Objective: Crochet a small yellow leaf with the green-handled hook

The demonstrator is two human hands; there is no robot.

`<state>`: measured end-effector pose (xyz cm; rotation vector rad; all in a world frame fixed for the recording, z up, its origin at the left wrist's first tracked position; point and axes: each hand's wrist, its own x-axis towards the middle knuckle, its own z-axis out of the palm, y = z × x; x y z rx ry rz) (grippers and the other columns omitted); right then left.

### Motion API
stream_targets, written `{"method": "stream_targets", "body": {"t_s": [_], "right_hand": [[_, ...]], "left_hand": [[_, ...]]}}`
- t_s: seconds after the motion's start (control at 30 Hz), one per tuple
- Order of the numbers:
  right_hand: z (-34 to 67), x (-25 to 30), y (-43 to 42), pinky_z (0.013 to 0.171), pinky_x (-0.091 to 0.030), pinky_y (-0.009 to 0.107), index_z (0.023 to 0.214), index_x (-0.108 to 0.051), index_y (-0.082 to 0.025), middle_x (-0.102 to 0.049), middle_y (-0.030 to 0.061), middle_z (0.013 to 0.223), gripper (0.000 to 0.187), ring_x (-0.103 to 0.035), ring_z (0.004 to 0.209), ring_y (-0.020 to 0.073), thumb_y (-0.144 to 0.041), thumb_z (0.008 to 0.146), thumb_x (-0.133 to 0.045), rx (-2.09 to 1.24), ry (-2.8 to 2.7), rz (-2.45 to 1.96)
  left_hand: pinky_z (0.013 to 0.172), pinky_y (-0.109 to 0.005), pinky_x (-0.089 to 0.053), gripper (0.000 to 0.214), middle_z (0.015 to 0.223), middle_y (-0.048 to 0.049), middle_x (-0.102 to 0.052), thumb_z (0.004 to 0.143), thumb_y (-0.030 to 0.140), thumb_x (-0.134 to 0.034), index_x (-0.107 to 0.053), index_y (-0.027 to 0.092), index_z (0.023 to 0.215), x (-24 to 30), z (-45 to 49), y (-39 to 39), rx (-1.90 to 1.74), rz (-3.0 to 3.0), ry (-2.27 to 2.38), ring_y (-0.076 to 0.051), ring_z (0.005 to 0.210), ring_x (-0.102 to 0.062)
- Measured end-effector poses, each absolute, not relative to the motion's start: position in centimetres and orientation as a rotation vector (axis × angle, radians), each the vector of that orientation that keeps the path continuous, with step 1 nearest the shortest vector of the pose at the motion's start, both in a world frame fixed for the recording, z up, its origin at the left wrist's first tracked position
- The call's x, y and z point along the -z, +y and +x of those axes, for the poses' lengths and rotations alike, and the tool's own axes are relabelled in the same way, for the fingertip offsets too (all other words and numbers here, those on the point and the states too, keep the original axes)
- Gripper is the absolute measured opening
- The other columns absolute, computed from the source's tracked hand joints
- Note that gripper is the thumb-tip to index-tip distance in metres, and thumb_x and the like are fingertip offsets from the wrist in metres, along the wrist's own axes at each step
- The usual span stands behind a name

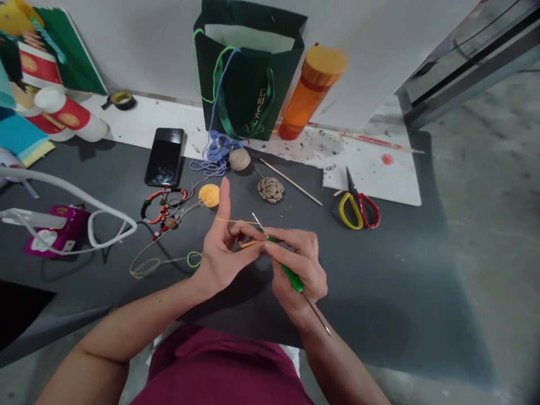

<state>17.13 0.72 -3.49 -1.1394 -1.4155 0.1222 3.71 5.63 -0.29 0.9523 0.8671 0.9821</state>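
My right hand [297, 264] is closed round a green-handled crochet hook [291, 275], its metal tip pointing up toward my left fingers. My left hand [225, 247] pinches a small yellow crochet piece [250, 243], with the index finger raised and a yellow yarn strand [230, 220] running over it. The strand leads back to a yellow yarn ball [209, 195] on the dark table [379, 270]. Both hands meet just above the table's middle.
Scissors [358, 209] with yellow and red handles lie to the right. A beige crocheted flower [270, 189], a wooden stick [290, 181], a beige yarn ball [239, 159], a phone [165, 156], a beaded bracelet [163, 205], a green bag [248, 73] and an orange bottle [310, 93] stand behind.
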Motion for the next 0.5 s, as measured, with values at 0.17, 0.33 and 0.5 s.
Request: {"method": "stream_targets", "body": {"t_s": [0.17, 0.33, 0.5], "right_hand": [[16.2, 3.8, 1.1, 0.081, -0.060, 0.042, 0.102, -0.077, -0.038, -0.085, -0.0013, 0.109, 0.028, -0.076, 0.093, 0.0204, -0.013, 0.090, -0.073, -0.437, -1.151, -1.042], [15.9, 3.5, 2.0, 0.078, -0.064, 0.038, 0.090, -0.072, -0.033, -0.081, -0.0042, 0.087, 0.007, -0.078, 0.084, 0.0180, -0.031, 0.089, -0.079, -0.902, -0.819, -0.868], [16.6, 3.1, 2.2, 0.082, -0.065, 0.036, 0.087, -0.070, -0.031, -0.078, -0.0057, 0.082, 0.012, -0.075, 0.074, 0.0144, -0.035, 0.086, -0.081, -1.112, -0.720, -0.811]], "left_hand": [[0.074, -0.022, -0.049, 0.140, 0.072, 0.0095, -0.075, 0.076, 0.018, -0.086, 0.021, 0.025, 0.165, 0.5, 3.8, 5.4, -1.018, 0.958, 0.843, -0.009, 0.071, -0.065], [0.077, -0.022, -0.054, 0.137, 0.069, 0.0135, -0.068, 0.070, 0.017, -0.091, 0.002, 0.038, 0.168, 0.6, 3.8, 6.0, -0.879, 0.749, 0.727, -0.008, 0.070, -0.068], [0.079, -0.022, -0.055, 0.135, 0.072, 0.0113, -0.070, 0.067, 0.012, -0.093, -0.008, 0.039, 0.168, 0.9, 3.6, 6.2, -0.763, 0.611, 0.652, -0.009, 0.076, -0.069]]}}
